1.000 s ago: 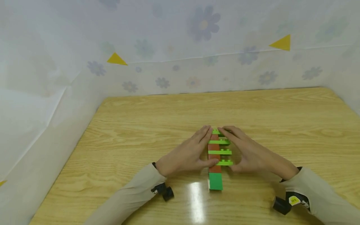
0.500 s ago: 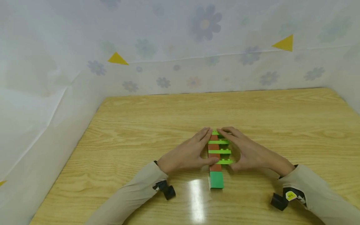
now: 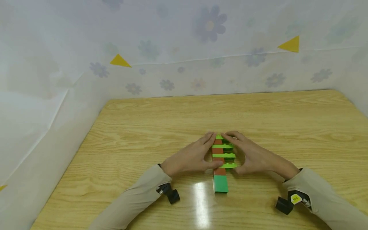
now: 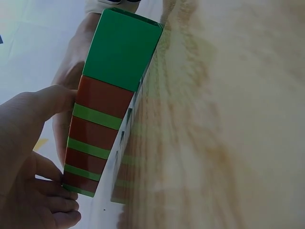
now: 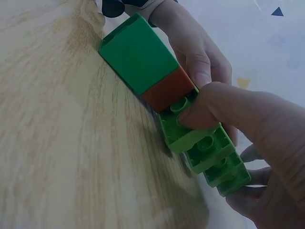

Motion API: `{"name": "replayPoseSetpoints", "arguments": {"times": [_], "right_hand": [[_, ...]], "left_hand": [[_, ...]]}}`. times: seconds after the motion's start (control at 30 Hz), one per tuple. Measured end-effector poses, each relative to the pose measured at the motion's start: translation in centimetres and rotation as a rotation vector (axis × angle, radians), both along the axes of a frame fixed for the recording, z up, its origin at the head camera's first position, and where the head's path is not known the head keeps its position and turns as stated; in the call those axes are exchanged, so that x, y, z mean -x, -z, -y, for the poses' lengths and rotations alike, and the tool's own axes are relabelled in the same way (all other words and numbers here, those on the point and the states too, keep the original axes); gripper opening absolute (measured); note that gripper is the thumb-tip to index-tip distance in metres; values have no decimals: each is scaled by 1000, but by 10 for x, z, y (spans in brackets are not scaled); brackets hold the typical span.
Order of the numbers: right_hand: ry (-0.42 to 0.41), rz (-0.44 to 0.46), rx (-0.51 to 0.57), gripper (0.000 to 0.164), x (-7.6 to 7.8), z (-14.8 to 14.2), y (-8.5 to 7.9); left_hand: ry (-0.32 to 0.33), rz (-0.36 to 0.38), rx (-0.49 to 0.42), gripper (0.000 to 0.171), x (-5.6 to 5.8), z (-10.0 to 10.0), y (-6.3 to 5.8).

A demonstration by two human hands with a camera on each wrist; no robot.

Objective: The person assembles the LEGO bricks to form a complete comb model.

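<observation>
A row of toy building blocks lies on the wooden table between my hands. Its near end is a dark green brick (image 3: 220, 184). Beyond that, reddish-brown bricks (image 3: 217, 151) alternate with several light green plates (image 3: 229, 156), whose studded ends stick out to the right. My left hand (image 3: 191, 158) grips the row from the left, thumb over the brown part and fingertips at the far end. From the right my right hand (image 3: 256, 156) holds it, fingertips at the far plate. In the right wrist view its thumb (image 5: 198, 114) presses on the nearest light green plate (image 5: 174, 129).
The wooden table (image 3: 143, 127) meets a pale flower-patterned cloth (image 3: 178, 38) at the back and sides. Yellow triangles (image 3: 290, 44) mark the cloth. Black wrist cameras (image 3: 284, 205) hang under both sleeves, low beside the blocks.
Both hands keep their hold on the block row. The row looks slightly shorter front to back, with its far end a little nearer and the plates a bit closer together.
</observation>
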State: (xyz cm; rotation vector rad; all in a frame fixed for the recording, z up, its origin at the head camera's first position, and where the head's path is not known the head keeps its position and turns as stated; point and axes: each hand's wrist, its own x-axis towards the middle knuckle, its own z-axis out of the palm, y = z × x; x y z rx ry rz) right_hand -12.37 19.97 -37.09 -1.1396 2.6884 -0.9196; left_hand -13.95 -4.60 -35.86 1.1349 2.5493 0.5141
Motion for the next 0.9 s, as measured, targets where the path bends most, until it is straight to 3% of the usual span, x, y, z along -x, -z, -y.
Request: {"name": "replayPoseSetpoints", "arguments": {"times": [0.9], "right_hand": [[-7, 28, 0, 100, 0, 1, 4]], "left_hand": [[-14, 54, 19, 95, 3, -1, 4]]}}
